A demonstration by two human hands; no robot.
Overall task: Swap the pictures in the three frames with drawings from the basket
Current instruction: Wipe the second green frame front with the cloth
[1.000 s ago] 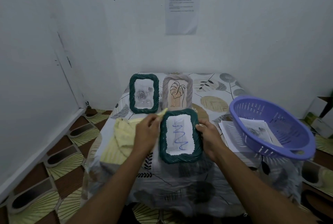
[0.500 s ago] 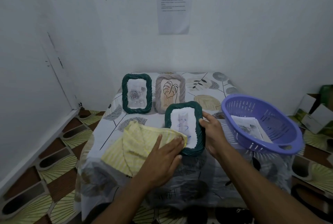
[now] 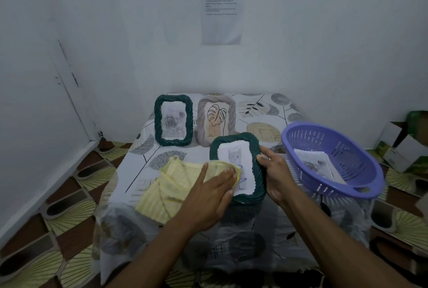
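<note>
Left hand (image 3: 215,185) flat, fingers straight, pressing the yellow cloth (image 3: 171,185) onto the glass of the near green frame (image 3: 244,162). Right hand (image 3: 275,172) grips its right rim.

Risk: too hard a push could slide the frame out of my grip or off the front edge. The purple basket (image 3: 361,185) of drawings (image 3: 317,165) sits at the right edge, where my elbow could knock it.

Tabletop (image 3: 261,111): leaf-print cover. Far green frame (image 3: 173,123) and beige frame (image 3: 216,121) stand behind. White walls, taped notice (image 3: 221,9).

Bare table (image 3: 264,111) lies open right of the beige frame (image 3: 216,121), behind the basket (image 3: 352,153). A free strip runs between the green frame (image 3: 173,123) and the cloth (image 3: 162,195). The near frame (image 3: 240,160) fills the front middle; basket blocks the right, wall (image 3: 301,56) the back.
</note>
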